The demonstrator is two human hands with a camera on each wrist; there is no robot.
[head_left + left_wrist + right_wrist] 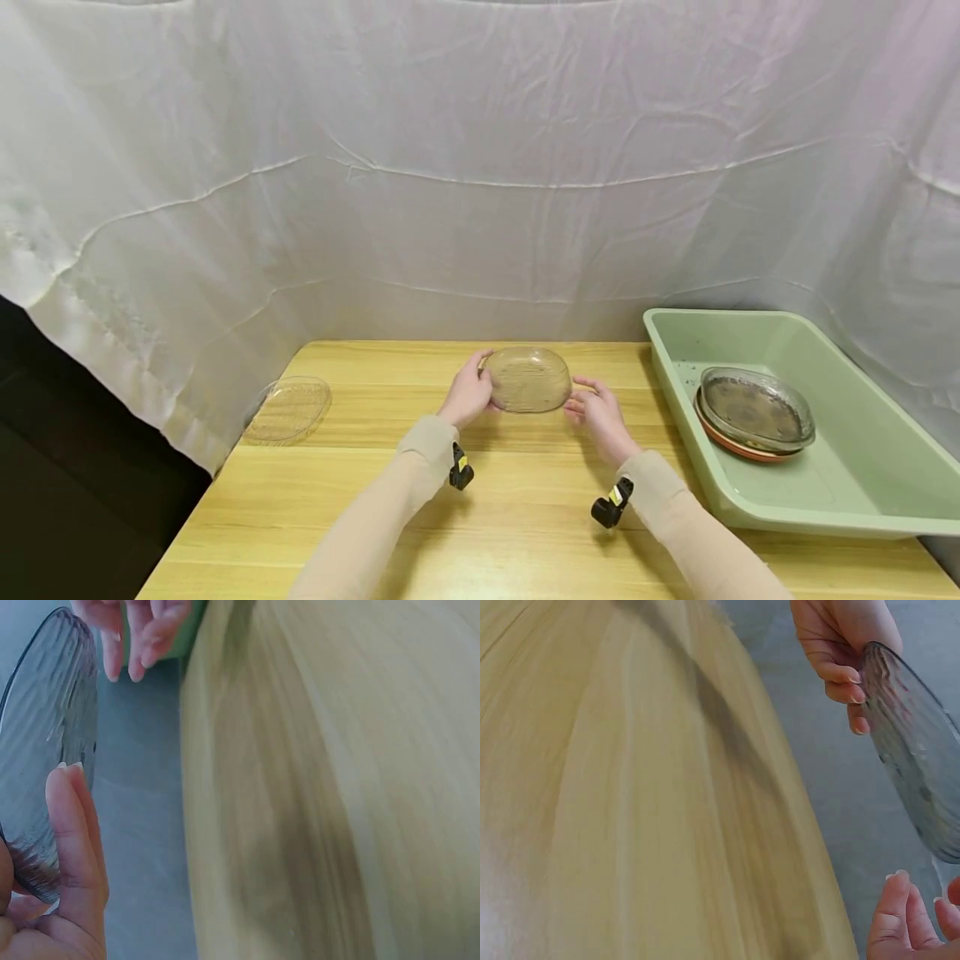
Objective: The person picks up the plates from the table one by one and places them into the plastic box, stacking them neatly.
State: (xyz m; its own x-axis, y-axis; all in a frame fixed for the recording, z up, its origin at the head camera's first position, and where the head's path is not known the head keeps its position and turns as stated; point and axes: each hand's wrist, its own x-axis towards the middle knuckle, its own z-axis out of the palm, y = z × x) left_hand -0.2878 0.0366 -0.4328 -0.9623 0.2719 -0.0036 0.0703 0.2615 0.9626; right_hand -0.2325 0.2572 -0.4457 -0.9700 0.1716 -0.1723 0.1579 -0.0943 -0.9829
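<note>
A clear glass oval dish (528, 383) with a rippled surface is held up over the table, tilted on its side. My left hand (468, 395) grips its left end; in the left wrist view, two long fingers (73, 832) lie along its ribbed face. At the opposite end, my right hand (600, 418) has its fingers spread loosely, close to the rim. In the right wrist view those fingertips (898, 889) sit just below the dish's lower edge, not wrapped around it.
A clear glass plate (291, 408) lies at the table's left edge. On the right stands a green basin (840, 492) with a glass dish (753, 408) stacked over an orange-brown rimmed dish (731, 446). Grey-white curtain (495, 242) hangs behind the wooden table (517, 533).
</note>
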